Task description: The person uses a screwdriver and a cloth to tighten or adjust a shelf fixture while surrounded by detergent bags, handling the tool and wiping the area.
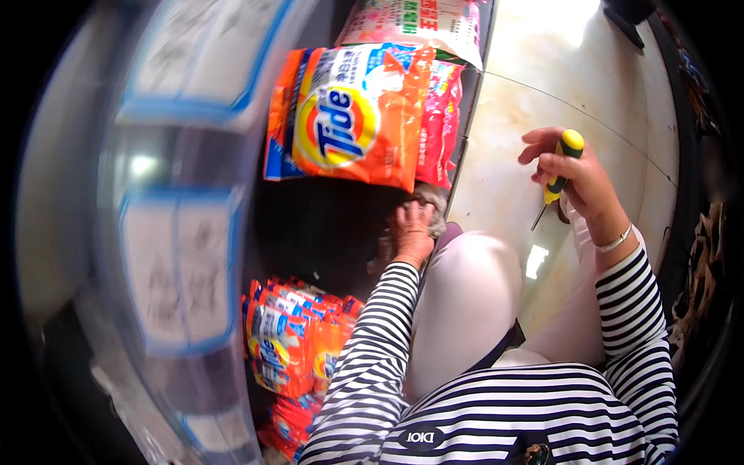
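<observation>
My left hand (414,235) presses down on a crumpled greyish-brown cloth (435,204) on the dark shelf (318,225), its fingers bent over the cloth. Held up over the floor, my right hand (586,177) grips a screwdriver (572,144) with a yellow and dark green handle. Its thin metal shaft points down. Just beyond my left hand lies a large orange detergent bag (387,132) with a round yellow logo. Beside my left forearm, smaller orange and red detergent packets (283,345) stand in a row.
Behind the orange bag are a pink packet (440,124) and a white-and-pink bag (411,27). A clear strip with blue-edged label cards (180,271) runs along the left. Pale glossy tiles (519,101) cover the floor; a person's foot (625,28) shows at the top right.
</observation>
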Tool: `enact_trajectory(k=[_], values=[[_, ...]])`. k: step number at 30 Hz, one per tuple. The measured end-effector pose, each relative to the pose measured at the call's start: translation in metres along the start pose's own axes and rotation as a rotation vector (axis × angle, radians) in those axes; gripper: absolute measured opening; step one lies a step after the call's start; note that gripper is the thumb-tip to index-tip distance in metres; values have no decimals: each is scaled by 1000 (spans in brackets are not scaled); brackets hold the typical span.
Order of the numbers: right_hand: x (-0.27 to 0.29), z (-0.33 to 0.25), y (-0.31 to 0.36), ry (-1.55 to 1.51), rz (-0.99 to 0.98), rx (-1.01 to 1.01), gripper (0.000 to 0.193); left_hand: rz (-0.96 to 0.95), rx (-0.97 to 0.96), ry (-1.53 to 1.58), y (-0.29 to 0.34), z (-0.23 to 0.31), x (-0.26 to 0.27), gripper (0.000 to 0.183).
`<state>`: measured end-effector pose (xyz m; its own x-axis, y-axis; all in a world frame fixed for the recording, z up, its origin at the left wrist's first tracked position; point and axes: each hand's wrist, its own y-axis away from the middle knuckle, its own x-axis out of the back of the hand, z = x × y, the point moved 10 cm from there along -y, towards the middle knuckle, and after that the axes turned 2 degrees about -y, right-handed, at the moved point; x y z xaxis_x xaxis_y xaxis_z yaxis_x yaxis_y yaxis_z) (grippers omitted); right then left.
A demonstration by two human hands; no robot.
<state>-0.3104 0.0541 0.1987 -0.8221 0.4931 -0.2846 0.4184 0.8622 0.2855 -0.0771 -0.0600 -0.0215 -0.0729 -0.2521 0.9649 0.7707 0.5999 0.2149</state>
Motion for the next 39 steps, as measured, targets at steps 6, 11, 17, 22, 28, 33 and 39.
enact_trajectory(k=[6,11,17,22,28,33,39], values=[[13,9,10,-25,143,42,30,-68,-58,-117,72,6,0,53],[16,7,19,-46,120,32,29,-141,249,-24,88,-71,8,70],[26,2,20,31,136,37,30,-300,724,-172,87,-217,19,91],[5,5,10,59,27,37,30,-392,1092,2,166,-328,-14,113],[7,0,15,66,27,57,30,-709,715,-360,140,-245,-37,90],[5,-2,17,76,-1,78,31,-299,766,4,145,-189,-30,76],[15,2,22,46,47,56,33,-237,812,96,166,-124,-15,90]])
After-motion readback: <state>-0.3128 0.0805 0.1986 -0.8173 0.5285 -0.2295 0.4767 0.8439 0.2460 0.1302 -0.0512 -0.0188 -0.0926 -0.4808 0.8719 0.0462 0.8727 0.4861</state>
